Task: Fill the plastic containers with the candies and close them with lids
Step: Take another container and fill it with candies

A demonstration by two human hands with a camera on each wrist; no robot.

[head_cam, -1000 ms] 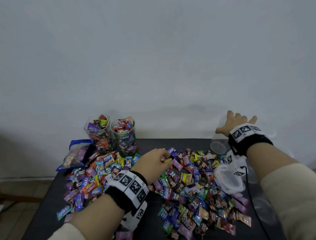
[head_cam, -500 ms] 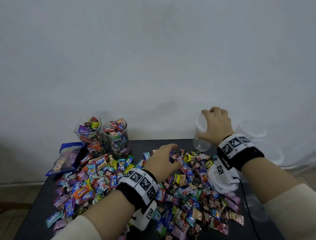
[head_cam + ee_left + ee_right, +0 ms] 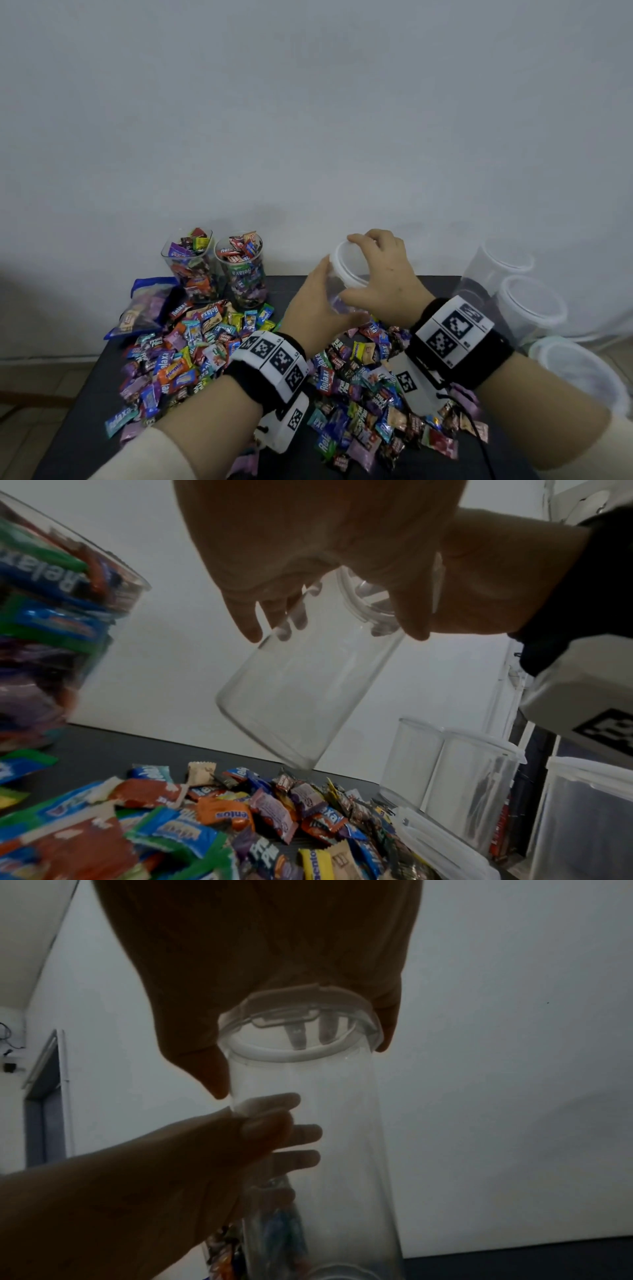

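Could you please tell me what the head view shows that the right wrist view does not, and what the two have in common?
Only the head view shows the two filled containers at the back left, the blue bag, the loose candies spread over the dark table, and the spare empty containers on the right. Only the right wrist view shows the lid's clasp from below and a doorway far left. Both show the right hand gripping the white lid of the empty clear container while the left hand holds its body.

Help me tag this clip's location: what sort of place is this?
Probably a plain room indoors, not a shop: a small dark table against a bare white wall, a tiled floor, and a door frame.
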